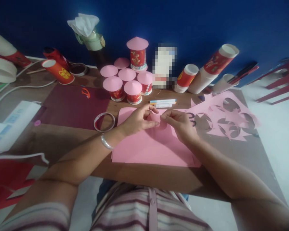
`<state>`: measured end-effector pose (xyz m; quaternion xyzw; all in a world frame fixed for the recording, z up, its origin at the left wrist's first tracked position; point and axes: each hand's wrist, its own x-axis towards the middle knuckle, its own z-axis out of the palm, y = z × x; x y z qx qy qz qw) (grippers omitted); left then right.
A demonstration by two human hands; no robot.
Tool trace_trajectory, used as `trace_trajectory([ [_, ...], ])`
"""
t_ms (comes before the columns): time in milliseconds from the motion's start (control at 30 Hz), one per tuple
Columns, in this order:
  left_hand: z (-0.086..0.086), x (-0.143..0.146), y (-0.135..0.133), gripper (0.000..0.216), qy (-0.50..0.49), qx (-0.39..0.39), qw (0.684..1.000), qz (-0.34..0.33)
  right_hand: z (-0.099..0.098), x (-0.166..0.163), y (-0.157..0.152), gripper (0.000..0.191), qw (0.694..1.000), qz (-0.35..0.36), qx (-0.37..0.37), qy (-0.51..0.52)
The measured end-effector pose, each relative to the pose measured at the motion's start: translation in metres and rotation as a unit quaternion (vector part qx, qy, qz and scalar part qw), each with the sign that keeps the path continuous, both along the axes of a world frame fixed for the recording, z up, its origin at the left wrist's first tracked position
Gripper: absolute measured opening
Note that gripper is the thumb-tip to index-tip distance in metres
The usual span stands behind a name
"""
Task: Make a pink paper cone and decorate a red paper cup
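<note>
Both my hands meet over a stack of pink paper sheets [154, 147] on the brown table [62, 141]. My left hand [137, 120] and my right hand [178, 123] pinch a small pink paper piece [156, 118] between their fingertips, each with fingers closed on it. A silver bangle sits on my left wrist. Just beyond my hands lie two markers [162, 103]. Farther back stand several red paper cups capped with pink paper cones [127, 85].
A tape ring [104, 122] lies left of the pink sheets. Pink paper with round cut-outs [226, 117] lies at the right. Stacked cups [211, 69] lie on their sides at the back right. A white box [12, 125] and cables sit at the left.
</note>
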<state>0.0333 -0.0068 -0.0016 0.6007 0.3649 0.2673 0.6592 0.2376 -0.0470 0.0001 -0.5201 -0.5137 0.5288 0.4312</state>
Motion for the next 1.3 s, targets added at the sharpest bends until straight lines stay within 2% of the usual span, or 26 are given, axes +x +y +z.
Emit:
trace_trajectory([
  [167,-0.006,-0.003,0.003,0.041,-0.087,-0.068,0.994,-0.004,-0.005,-0.001,0.003,0.037,0.997,-0.039,-0.012,0.069],
  [333,-0.013,-0.003,0.004,0.059,-0.112,-0.087,0.990,-0.007,-0.009,0.000,0.007,0.042,0.983,-0.074,-0.033,0.163],
  [433,-0.015,-0.001,0.004,0.058,-0.129,-0.077,0.989,0.012,-0.012,0.003,0.008,0.042,0.980,-0.078,-0.036,0.180],
  [567,-0.015,-0.001,0.007,0.048,-0.173,-0.060,0.982,0.053,-0.015,0.005,0.007,0.034,0.975,-0.053,-0.062,0.206],
  [867,-0.014,-0.002,0.011,0.042,-0.198,-0.109,0.971,0.076,-0.015,0.005,0.005,0.032,0.975,-0.001,-0.090,0.202],
  [1067,-0.011,-0.002,0.011,0.044,-0.190,-0.124,0.972,0.057,-0.013,0.002,0.003,0.034,0.979,0.047,-0.098,0.170],
  [1300,-0.013,-0.002,0.011,0.042,-0.180,-0.118,0.976,0.035,-0.011,-0.001,0.000,0.029,0.980,0.045,-0.089,0.171],
])
